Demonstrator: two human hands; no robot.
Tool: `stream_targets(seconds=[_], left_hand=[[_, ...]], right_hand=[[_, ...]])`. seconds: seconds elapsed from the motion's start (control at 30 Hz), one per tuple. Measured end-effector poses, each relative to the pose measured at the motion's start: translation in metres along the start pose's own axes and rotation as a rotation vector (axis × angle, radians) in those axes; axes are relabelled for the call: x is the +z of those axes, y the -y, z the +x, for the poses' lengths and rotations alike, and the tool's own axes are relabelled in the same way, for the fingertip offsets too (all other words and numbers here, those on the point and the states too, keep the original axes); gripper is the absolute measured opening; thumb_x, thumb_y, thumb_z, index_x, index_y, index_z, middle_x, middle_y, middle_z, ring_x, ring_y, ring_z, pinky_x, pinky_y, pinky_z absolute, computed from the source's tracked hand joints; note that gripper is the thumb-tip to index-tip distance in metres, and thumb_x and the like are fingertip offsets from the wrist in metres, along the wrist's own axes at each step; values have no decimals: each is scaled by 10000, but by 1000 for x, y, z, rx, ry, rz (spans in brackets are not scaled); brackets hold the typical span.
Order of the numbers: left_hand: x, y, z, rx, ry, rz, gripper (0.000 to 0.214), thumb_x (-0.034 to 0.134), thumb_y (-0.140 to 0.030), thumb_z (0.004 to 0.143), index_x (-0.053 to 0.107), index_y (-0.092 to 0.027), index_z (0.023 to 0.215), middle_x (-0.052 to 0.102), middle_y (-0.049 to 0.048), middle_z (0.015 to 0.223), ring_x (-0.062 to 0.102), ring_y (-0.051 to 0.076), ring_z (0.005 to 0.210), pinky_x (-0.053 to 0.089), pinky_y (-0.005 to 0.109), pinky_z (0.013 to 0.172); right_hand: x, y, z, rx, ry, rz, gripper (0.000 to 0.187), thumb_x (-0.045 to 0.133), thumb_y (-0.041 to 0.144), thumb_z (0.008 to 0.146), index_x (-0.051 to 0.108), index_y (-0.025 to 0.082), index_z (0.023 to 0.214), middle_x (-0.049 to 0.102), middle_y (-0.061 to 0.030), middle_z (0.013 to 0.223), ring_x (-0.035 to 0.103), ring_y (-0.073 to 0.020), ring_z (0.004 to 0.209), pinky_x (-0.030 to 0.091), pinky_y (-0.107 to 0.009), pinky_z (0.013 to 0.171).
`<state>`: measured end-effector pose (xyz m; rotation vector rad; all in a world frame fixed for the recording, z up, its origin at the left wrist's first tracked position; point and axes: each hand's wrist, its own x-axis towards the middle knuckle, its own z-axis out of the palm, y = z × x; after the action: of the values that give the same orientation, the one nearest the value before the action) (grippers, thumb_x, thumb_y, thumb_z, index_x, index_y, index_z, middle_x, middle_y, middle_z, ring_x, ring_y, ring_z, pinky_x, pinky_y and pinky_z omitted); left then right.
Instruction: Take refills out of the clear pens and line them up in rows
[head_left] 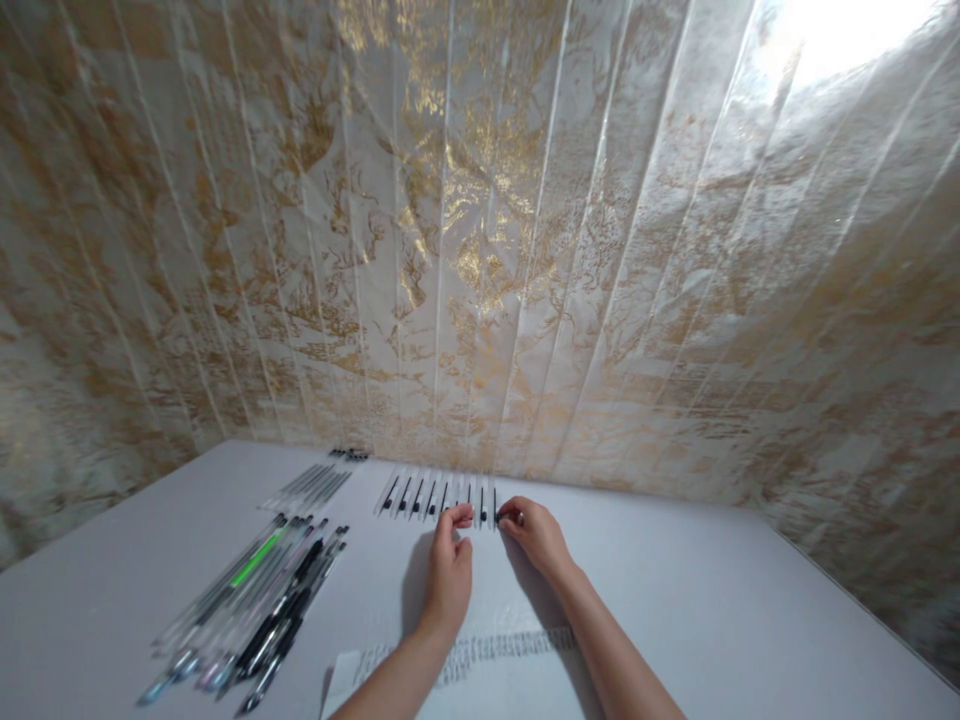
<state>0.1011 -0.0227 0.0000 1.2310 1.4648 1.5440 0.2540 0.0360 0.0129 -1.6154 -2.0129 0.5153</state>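
Observation:
Both my hands reach to the far side of a white table. My left hand [448, 568] has its fingers curled, thumb and forefinger pinched at the near end of a row of clear pen barrels with black tips [439, 495]. My right hand [534, 532] pinches at the right end of the same row. What the fingertips grip is too small to name. The row lies side by side on a clear plastic sleeve [480, 650] with printed text.
A heap of several assembled gel pens [259, 600], one with a green barrel, lies at the left. A small bundle of thin refills [315, 485] lies behind it. The table [750, 600] meets a gold-and-white patterned wall [480, 250].

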Motion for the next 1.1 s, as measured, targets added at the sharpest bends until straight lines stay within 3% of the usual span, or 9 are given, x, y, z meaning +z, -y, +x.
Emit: stream_targets(seconds=[0.7, 0.9, 1.0, 1.1], left_hand=[[0, 6, 0, 27, 36, 50, 401, 393, 6, 762, 518, -242, 1051, 649, 35, 1115, 603, 138, 1030, 477, 233, 850], [-1, -6, 8, 56, 54, 197, 394, 457, 5, 818, 522, -225, 1131, 624, 43, 1194, 590, 144, 1088, 489, 239, 863], [-18, -18, 39, 65, 73, 331, 243, 562, -185, 905, 565, -184, 1148, 611, 70, 1197, 607, 197, 1044, 522, 369, 869], [-69, -32, 83, 45, 72, 503, 311, 588, -331, 913, 571, -170, 1179, 608, 76, 1190, 622, 217, 999, 538, 430, 841]], right_hand=[[0, -6, 2, -34, -1, 85, 189, 593, 207, 746, 702, 190, 900, 698, -33, 801, 598, -163, 703, 414, -237, 669], [-21, -11, -5, -71, -42, 226, 228, 553, 285, 741, 667, 164, 897, 673, -38, 773, 552, -152, 602, 421, -260, 623], [-43, -12, -25, -79, -39, 221, 268, 535, 363, 746, 658, 176, 892, 670, -39, 774, 547, -161, 597, 433, -281, 629], [-64, -22, -61, -85, -52, 208, 307, 511, 431, 786, 663, 187, 897, 672, -43, 786, 551, -166, 611, 450, -287, 636]])
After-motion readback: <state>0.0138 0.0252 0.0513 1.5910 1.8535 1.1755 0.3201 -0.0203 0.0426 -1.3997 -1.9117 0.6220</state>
